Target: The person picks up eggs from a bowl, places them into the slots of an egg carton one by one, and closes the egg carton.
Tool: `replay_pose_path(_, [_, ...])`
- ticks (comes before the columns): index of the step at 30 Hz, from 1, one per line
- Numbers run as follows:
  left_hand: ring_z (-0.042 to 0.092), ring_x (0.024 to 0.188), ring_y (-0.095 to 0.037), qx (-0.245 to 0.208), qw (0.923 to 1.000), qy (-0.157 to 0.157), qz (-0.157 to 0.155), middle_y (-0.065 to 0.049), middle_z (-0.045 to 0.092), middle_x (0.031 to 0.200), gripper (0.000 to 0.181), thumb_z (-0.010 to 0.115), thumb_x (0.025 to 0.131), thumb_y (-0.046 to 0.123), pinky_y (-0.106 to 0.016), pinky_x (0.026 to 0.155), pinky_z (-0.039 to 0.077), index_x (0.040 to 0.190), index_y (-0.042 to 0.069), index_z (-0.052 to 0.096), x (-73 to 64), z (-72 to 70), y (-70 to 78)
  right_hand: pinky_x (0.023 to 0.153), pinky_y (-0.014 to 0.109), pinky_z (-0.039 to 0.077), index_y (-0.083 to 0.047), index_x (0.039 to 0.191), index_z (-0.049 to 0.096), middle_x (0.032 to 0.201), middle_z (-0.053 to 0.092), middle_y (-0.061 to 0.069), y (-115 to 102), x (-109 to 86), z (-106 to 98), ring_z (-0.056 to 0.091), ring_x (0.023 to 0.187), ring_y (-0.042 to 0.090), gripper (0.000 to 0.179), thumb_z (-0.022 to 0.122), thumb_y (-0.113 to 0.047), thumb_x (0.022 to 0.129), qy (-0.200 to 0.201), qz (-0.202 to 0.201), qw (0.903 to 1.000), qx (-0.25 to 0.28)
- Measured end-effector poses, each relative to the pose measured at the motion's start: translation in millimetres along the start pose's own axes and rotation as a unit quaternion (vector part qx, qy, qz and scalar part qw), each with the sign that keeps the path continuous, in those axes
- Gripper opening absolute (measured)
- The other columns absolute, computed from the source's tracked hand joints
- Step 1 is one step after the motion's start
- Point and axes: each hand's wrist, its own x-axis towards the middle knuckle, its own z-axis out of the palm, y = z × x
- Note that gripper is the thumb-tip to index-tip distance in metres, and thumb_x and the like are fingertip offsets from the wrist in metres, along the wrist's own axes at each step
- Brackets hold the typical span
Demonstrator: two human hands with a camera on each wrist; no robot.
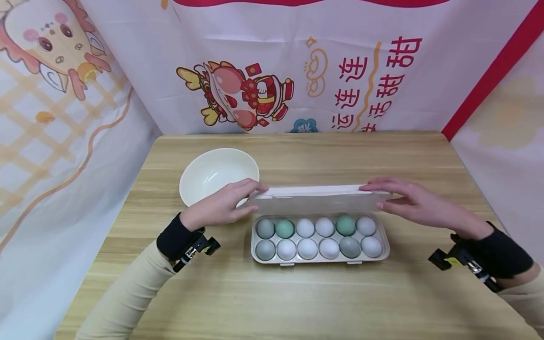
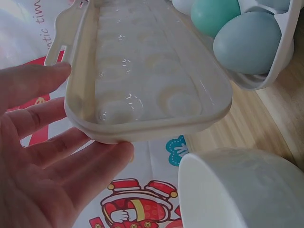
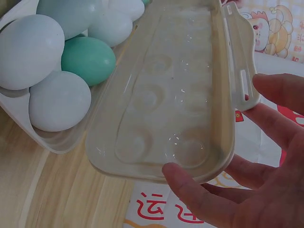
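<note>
A long egg box [image 1: 318, 261] lies on the table with its clear lid [image 1: 316, 204] raised upright along the far side. Two rows of eggs [image 1: 307, 248] fill its base, some white, some grey-blue, a couple green. At the lid's left end my left hand [image 1: 223, 203] holds the edge, thumb at the near rim and fingers behind. My right hand [image 1: 418, 203] holds the other end in the same way. Round dimples show on the lid [image 2: 147, 71] in the left wrist view. A latch tab [image 3: 243, 61] stands by my right thumb.
A white bowl [image 1: 208, 170] stands at the back left, just behind my left hand. The wooden table [image 1: 272, 302] extends in front of the box. Printed cloth [image 1: 263, 28] hangs behind and at both sides.
</note>
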Motion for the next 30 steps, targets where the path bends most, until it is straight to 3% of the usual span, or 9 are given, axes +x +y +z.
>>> replay_pose_path(6, [0.059, 0.099, -0.017, -0.001, 0.9995, -0.030, 0.000, -0.009, 0.064, 0.115, 0.035, 0.069, 0.089, 0.013, -0.037, 0.086, 0.049, 0.120, 0.002, 0.056, -4.2, -2.8, 6.3, 0.080, 0.038, 0.053, -0.020, 0.131, 0.060, 0.133, 0.052, 0.009, -3, -4.8, -1, 0.052, 0.112, 0.024, 0.042, 0.066, -0.009, 0.091, -0.022, -0.007, 0.9995, -0.023])
replay_pose_path(9, [0.060, 0.087, -0.015, -0.008, 0.9991, -0.040, 0.010, -0.006, 0.065, 0.110, 0.033, 0.068, 0.090, 0.016, -0.032, 0.076, 0.050, 0.119, 0.004, 0.057, -5.4, -4.2, 8.8, 0.082, 0.043, 0.052, -0.024, 0.129, 0.061, 0.132, 0.053, 0.005, -5, -7.3, -2, 0.051, 0.115, 0.020, 0.040, 0.066, -0.011, 0.091, -0.031, -0.008, 0.9988, -0.036])
replay_pose_path(13, [0.056, 0.080, -0.013, -0.020, 0.9981, -0.055, 0.016, -0.002, 0.065, 0.104, 0.030, 0.067, 0.092, 0.017, -0.027, 0.069, 0.047, 0.119, 0.006, 0.059, -5.1, -5.3, 11.9, 0.085, 0.041, 0.051, -0.024, 0.129, 0.061, 0.132, 0.054, 0.000, -7, -9.8, -4, 0.050, 0.117, 0.016, 0.038, 0.065, -0.017, 0.092, -0.046, -0.006, 0.9979, -0.046])
replay_pose_path(19, [0.057, 0.080, -0.011, -0.027, 0.9959, -0.085, 0.017, -0.001, 0.066, 0.107, 0.025, 0.065, 0.093, 0.014, -0.028, 0.072, 0.048, 0.116, 0.007, 0.061, -5.0, -5.7, 18.2, 0.087, 0.037, 0.049, -0.022, 0.130, 0.060, 0.130, 0.057, -0.001, -6, -13.7, -4, 0.052, 0.114, 0.015, 0.041, 0.069, -0.021, 0.090, -0.054, 0.014, 0.9972, -0.049])
replay_pose_path(25, [0.058, 0.079, -0.004, -0.034, 0.9944, -0.097, 0.026, 0.000, 0.067, 0.104, 0.021, 0.062, 0.094, 0.014, -0.032, 0.073, 0.051, 0.113, 0.006, 0.064, -7.0, -1.0, 18.2, 0.085, 0.036, 0.050, -0.021, 0.125, 0.063, 0.125, 0.060, -0.001, -1, -17.5, 2, 0.055, 0.108, 0.016, 0.041, 0.074, -0.020, 0.085, -0.054, -0.005, 0.9962, -0.068])
replay_pose_path(30, [0.062, 0.086, -0.004, -0.037, 0.9923, -0.117, 0.012, 0.000, 0.069, 0.103, 0.020, 0.064, 0.093, 0.015, -0.033, 0.079, 0.052, 0.112, 0.006, 0.067, -7.2, 1.1, 23.8, 0.085, 0.033, 0.049, -0.021, 0.122, 0.064, 0.122, 0.060, -0.005, 4, -22.8, 4, 0.055, 0.108, 0.014, 0.038, 0.074, -0.024, 0.086, -0.075, -0.018, 0.9948, -0.067])
